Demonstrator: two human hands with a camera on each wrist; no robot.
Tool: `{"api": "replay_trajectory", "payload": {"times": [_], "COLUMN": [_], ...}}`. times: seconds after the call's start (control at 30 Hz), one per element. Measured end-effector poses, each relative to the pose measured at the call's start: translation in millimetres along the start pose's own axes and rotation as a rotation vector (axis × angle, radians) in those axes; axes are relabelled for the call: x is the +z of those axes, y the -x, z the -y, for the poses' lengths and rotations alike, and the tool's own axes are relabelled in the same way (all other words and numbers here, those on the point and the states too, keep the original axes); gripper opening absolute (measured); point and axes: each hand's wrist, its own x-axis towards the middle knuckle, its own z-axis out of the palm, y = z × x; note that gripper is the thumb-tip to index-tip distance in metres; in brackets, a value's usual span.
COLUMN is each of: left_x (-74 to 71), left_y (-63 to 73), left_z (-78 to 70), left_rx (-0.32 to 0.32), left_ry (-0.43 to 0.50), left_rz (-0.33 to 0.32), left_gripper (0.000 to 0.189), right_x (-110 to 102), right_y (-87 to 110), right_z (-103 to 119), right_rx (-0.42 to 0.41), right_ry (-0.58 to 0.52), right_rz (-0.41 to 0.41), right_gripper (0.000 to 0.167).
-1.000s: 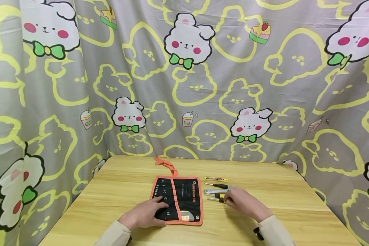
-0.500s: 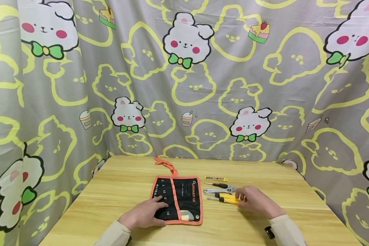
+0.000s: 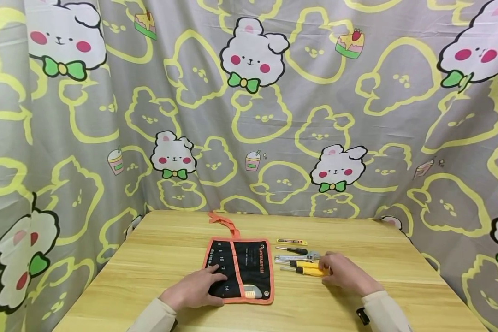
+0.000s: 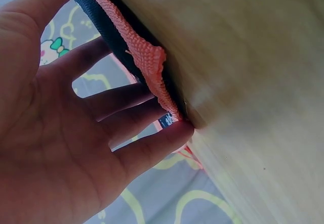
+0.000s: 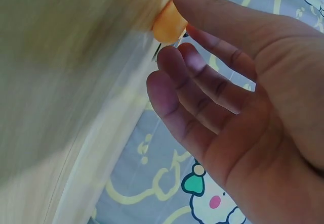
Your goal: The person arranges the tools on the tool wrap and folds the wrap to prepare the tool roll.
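In the head view a black tool roll (image 3: 253, 263) with orange trim lies flat on the table. My left hand (image 3: 197, 287) rests on its lower left part with fingers spread. The left wrist view shows those fingers nearly straight over the roll's orange edge (image 4: 147, 64). To the right lie two yellow-handled screwdrivers (image 3: 309, 271), side by side, shafts pointing left. My right hand (image 3: 344, 273) is at their handle ends. In the right wrist view its thumb and index finger pinch the end of one yellow handle (image 5: 169, 26), while the other fingers curve loosely.
Beyond the yellow handles are an adjustable wrench (image 3: 294, 258), a small black-handled screwdriver (image 3: 292, 250) and a flat yellow strip (image 3: 291, 241). A grey and yellow item (image 3: 253, 291) shows in the roll's lower pocket. An orange strap (image 3: 226, 222) trails toward the curtain (image 3: 216, 193).
My right hand has moved right, from over the screwdriver handles to their ends, uncovering the yellow handles and the wrench head. For the last half second it has barely shifted. The left hand stays put.
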Motion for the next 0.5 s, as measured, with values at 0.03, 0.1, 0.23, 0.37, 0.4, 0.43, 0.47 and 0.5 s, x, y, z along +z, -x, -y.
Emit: {"api": "replay_trajectory", "payload": {"times": [0.03, 0.1, 0.23, 0.37, 0.4, 0.43, 0.47, 0.5], "left_x": [0.2, 0.5, 0.8, 0.7, 0.7, 0.7, 0.7, 0.6], "left_y": [-0.2, -0.5, -0.5, -0.2, -0.1, -0.1, -0.1, -0.1], "left_z": [0.3, 0.9, 1.2, 0.9, 0.8, 0.7, 0.6, 0.6], "left_rx": [-0.001, -0.003, -0.003, -0.001, -0.001, -0.002, -0.003, -0.004], "left_ry": [0.000, 0.002, 0.009, 0.013, 0.013, 0.014, 0.015, 0.014], "left_rz": [0.001, 0.003, 0.003, 0.002, 0.002, 0.003, 0.003, 0.004], "left_gripper": [0.060, 0.059, 0.059, 0.059, 0.059, 0.059, 0.059, 0.059], "right_x": [-0.3, -0.6, -0.1, 1.2, 1.6, 1.8, 1.8, 1.9], "right_y": [0.0, -0.2, -0.2, -0.1, 0.0, -0.1, -0.1, -0.2], "right_z": [0.4, 0.5, -0.3, -1.6, -1.8, -1.9, -1.6, -1.4], "right_rx": [0.002, 0.001, -0.013, -0.032, -0.041, -0.047, -0.051, -0.055], "right_ry": [-0.005, -0.014, -0.029, -0.034, -0.031, -0.029, -0.027, -0.025], "right_rz": [0.000, 0.000, 0.000, 0.003, 0.004, 0.003, 0.004, 0.005], "right_gripper": [0.023, 0.025, 0.028, 0.027, 0.026, 0.025, 0.025, 0.025]}}
